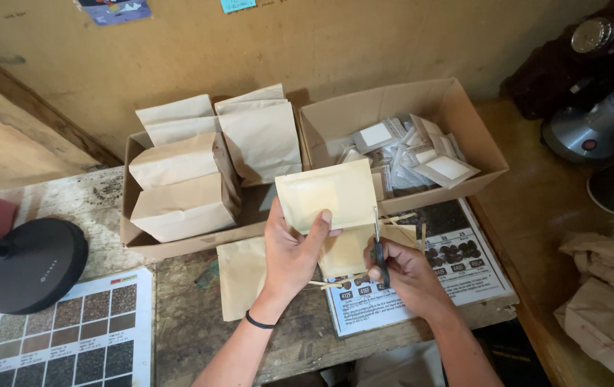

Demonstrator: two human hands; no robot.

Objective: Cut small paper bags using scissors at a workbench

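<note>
Paper pouch [328, 195], flat and tan, is what I have in hand: it sits upright in front of me, above the table edge and just before the two cardboard boxes, its long axis running left to right and tipped slightly up toward the right. My left hand [291, 247] grasps it from below at the lower left, thumb [319, 223] pressed on the near face and the other fingers hidden behind it. My right hand [393, 269] is lower and to the right, clenched around the dark handles of a small pair of scissors [378, 251]; the blades point straight up and meet the pouch's right edge, so the cutting line lies across the pouch's long axis, and the pouch lies up and to the left of that hand. I judge the left hand the one that steers the pouch while the right only closes. Both forearms come up from the bottom of the view, wrists bent inward toward each other. Working down in size: the left cardboard box [142, 240] holds filled tan bags, the right cardboard box [479, 143] holds small white sachets, more flat pouches [242, 276] lie on the table under my hands, and thin paper strips [328, 283] lie scattered on a printed sheet [464, 272].
</note>
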